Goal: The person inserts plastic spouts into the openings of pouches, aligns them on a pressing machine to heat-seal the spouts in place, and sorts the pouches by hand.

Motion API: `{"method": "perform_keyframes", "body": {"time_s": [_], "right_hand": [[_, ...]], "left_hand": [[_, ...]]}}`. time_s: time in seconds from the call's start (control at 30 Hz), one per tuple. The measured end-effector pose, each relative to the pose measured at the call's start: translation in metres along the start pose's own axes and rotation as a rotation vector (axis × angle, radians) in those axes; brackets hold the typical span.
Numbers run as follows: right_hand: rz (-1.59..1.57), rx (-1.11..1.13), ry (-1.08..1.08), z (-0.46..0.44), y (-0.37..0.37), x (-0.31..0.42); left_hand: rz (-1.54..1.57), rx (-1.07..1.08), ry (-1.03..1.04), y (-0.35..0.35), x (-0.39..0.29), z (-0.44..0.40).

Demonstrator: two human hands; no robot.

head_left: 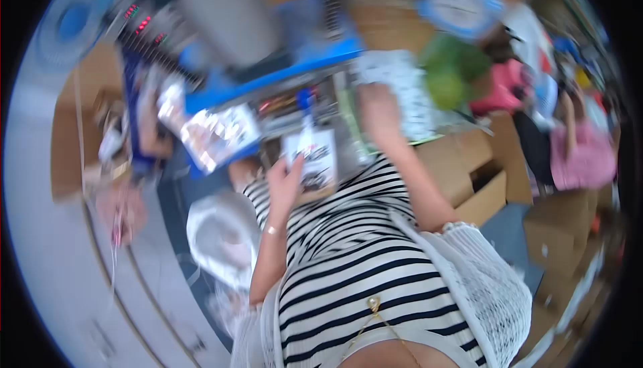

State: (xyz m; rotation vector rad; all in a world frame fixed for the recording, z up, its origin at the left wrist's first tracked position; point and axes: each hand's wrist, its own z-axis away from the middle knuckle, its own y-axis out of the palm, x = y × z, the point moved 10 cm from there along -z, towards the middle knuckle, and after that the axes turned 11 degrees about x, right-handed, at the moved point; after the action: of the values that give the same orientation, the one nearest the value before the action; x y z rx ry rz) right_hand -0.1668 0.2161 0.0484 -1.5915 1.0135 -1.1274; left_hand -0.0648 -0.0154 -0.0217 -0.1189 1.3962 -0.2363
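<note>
While the left hand (286, 179) holds a flat white packet with dark print and a tan lower edge (319, 158) in front of the body, the right hand (380, 112) lies farther forward, over the near side of a white sheet-like piece with small dark marks (405, 90). The left grip is closed on the packet's left edge, its thumb over the printed face, so the packet lies mostly to the right of that hand and well short of the right one. Blur hides the right fingers, and I cannot tell whether that grip is wide, narrow or holding anything. A slim blue-and-white object (306, 103) appears just above the packet; whether they touch is unclear. To the left lies a shiny, clear plastic packet (218, 135), near the long blue edge of a machine (288, 70). Beyond the right hand sits a bulging green bag (450, 73), with open brown cardboard boxes (445, 167) nearer the right elbow. Farther right is a person in a pink top (581, 157).
</note>
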Motion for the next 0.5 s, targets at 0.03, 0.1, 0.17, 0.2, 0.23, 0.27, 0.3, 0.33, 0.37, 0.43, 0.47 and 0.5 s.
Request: {"method": "perform_keyframes", "body": {"time_s": [0.03, 0.1, 0.17, 0.2, 0.23, 0.27, 0.3, 0.33, 0.37, 0.43, 0.47, 0.5], "right_hand": [[-0.025, -0.108, -0.047, 0.002, -0.01, 0.005], [-0.016, -0.08, -0.07, -0.005, 0.003, 0.007], [-0.018, -0.078, -0.084, -0.007, 0.012, 0.01], [-0.003, -0.086, -0.067, -0.005, 0.013, 0.008], [0.019, -0.099, -0.045, -0.005, 0.013, 0.007], [0.018, -0.096, -0.043, -0.005, 0.014, 0.006], [0.012, -0.09, -0.042, -0.005, 0.015, 0.006], [0.007, -0.085, -0.042, -0.005, 0.016, 0.005], [0.003, -0.08, -0.042, -0.005, 0.016, 0.005], [-0.005, -0.077, -0.037, -0.004, 0.016, 0.004], [-0.014, -0.077, -0.036, -0.004, 0.016, 0.004], [-0.021, -0.076, -0.034, -0.004, 0.015, 0.004]], "left_hand": [[0.005, -0.016, 0.005, -0.004, -0.002, 0.0], [0.01, -0.053, -0.004, -0.011, -0.001, -0.005], [0.178, -0.066, 0.007, -0.011, 0.004, -0.013], [0.174, -0.072, -0.004, -0.013, 0.004, -0.015], [0.216, -0.079, -0.018, -0.013, 0.005, -0.02], [0.257, -0.083, -0.029, -0.014, 0.004, -0.025], [0.297, -0.085, -0.041, -0.015, 0.003, -0.031], [0.295, -0.081, -0.043, -0.016, 0.001, -0.037], [0.293, -0.095, -0.047, -0.018, -0.002, -0.043], [0.291, -0.124, -0.055, -0.022, -0.004, -0.051], [0.293, -0.121, -0.055, -0.021, -0.003, -0.055], [0.324, -0.134, -0.043, -0.021, 0.001, -0.059]]}}
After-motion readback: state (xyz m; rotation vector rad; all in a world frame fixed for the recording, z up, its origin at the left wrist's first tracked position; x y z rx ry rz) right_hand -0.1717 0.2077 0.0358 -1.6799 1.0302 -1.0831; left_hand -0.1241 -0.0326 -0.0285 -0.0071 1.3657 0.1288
